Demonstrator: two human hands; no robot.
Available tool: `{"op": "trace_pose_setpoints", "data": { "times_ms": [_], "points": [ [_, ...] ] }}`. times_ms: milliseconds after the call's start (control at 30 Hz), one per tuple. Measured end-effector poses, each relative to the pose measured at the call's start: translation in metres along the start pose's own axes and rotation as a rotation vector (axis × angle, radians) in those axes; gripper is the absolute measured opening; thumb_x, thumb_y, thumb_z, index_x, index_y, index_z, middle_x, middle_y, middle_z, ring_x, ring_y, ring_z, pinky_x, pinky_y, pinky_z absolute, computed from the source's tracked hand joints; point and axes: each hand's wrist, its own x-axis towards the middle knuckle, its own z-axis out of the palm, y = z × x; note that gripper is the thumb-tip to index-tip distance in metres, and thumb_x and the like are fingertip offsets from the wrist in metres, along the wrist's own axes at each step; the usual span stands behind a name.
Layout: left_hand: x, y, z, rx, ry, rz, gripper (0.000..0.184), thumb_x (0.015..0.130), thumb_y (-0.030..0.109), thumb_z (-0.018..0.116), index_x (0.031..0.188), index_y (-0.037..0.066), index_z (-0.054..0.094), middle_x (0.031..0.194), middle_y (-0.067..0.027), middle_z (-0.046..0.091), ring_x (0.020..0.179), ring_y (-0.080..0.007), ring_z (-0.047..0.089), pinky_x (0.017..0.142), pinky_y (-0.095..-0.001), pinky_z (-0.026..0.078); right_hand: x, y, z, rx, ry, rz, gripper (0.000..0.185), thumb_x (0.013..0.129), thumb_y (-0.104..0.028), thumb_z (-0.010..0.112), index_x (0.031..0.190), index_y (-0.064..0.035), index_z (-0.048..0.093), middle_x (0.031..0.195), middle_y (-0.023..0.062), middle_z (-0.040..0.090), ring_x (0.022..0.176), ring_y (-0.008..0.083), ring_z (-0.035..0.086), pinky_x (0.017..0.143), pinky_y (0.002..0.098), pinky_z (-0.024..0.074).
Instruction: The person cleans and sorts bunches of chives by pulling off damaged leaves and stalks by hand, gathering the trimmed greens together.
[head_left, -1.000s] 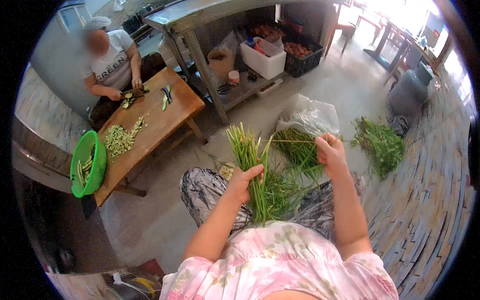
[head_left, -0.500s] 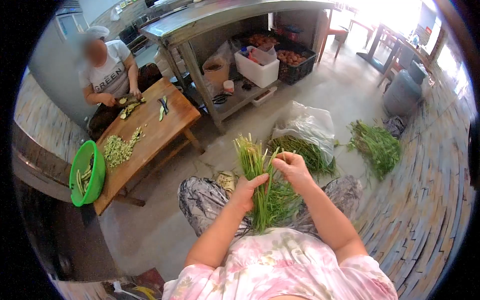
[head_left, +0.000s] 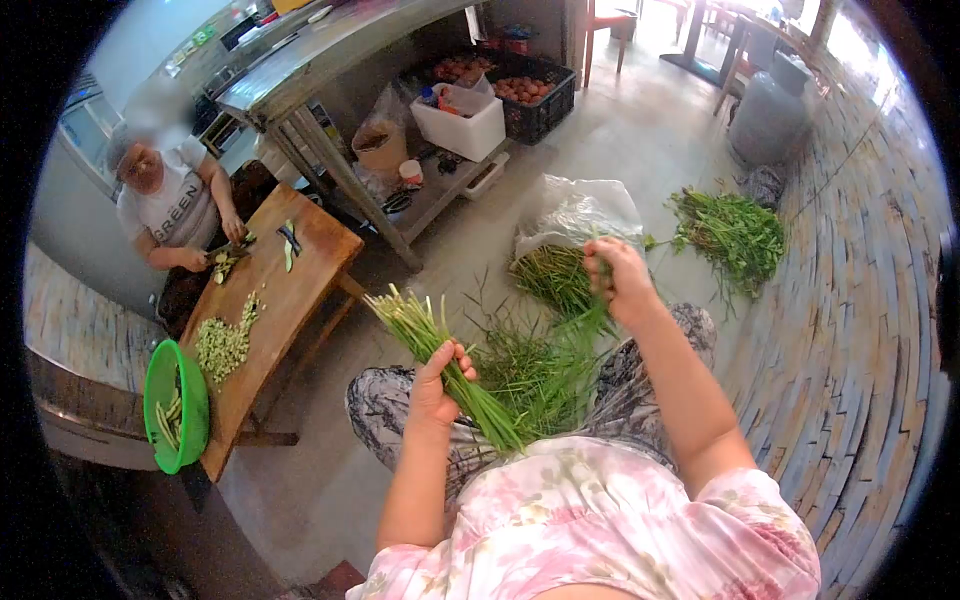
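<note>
My left hand is wrapped around a bundle of long green stems, their pale cut ends pointing up and away to the left. Out to the right and raised, my right hand is closed on some wispy greens, blurred where they hang below the fingers. Between my knees lies a loose heap of thin green leaves and stalks. Just beyond my right hand, more stems stick out from a clear plastic bag on the floor.
A leafy green pile lies near the gas cylinder. At left a co-worker cuts vegetables on a wooden table, beside a green basin. A metal worktable shelters a white bin and black crate.
My hands have moved apart: the left went left with the stem bundle, now tilted, and the right drew away up and right with wispy greens. The view has turned slightly.
</note>
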Motion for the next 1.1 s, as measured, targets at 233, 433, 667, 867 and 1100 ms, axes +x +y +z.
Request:
{"op": "trace_pose_setpoints", "data": {
  "times_ms": [233,433,667,867,1100],
  "points": [
    [0.004,-0.003,0.021,0.262,0.164,0.024,0.019,0.078,0.014,0.067,0.089,0.005,0.054,0.074,-0.0026,0.054,0.062,-0.0138,0.054,0.054,-0.0267,0.047,-0.008,0.017,-0.003,-0.338,-0.208,-0.070,0.022,0.089,-0.023,0.052,0.088,-0.0022,0.057,0.053,-0.0028,0.042,0.043,0.0057,0.034,0.038,0.0199,0.0272],
    [-0.001,-0.025,0.059,0.378,0.072,0.078,0.025,0.075,0.008,0.068,0.095,0.008,0.053,0.078,-0.0016,0.056,0.063,-0.0144,0.055,0.055,-0.0287,0.047,-0.038,0.041,0.066,-0.432,-0.432,-0.168,0.016,0.084,-0.018,0.058,0.087,-0.0029,0.062,0.061,-0.0045,0.050,0.049,0.0029,0.039,0.042,0.0201,0.0292],
    [0.010,-0.011,0.021,0.349,0.168,0.095,0.025,0.075,0.008,0.068,0.096,0.005,0.054,0.073,-0.0044,0.057,0.062,-0.0143,0.054,0.054,-0.0289,0.046,-0.013,0.033,0.040,0.088,-0.356,-0.008,0.013,0.088,-0.017,0.056,0.084,-0.0039,0.056,0.061,-0.0026,0.044,0.046,0.0037,0.037,0.038,0.0175,0.0261],
    [-0.005,0.018,0.003,0.258,0.269,0.248,0.022,0.074,0.008,0.068,0.092,0.004,0.055,0.070,-0.0052,0.056,0.059,-0.0140,0.053,0.050,-0.0261,0.043,-0.008,0.025,0.018,0.179,-0.256,-0.029,0.014,0.087,-0.020,0.057,0.082,-0.0067,0.058,0.062,-0.0034,0.045,0.045,0.0036,0.035,0.038,0.0188,0.0244],
    [0.001,0.003,0.056,0.562,0.023,0.214,0.021,0.073,0.007,0.070,0.091,0.003,0.060,0.083,-0.0038,0.062,0.064,-0.0105,0.053,0.057,-0.0231,0.042,-0.021,0.028,0.040,0.024,-0.354,0.034,0.015,0.088,-0.020,0.056,0.084,-0.0058,0.056,0.063,-0.0026,0.044,0.048,0.0038,0.038,0.038,0.0179,0.0265]
  ]
}}
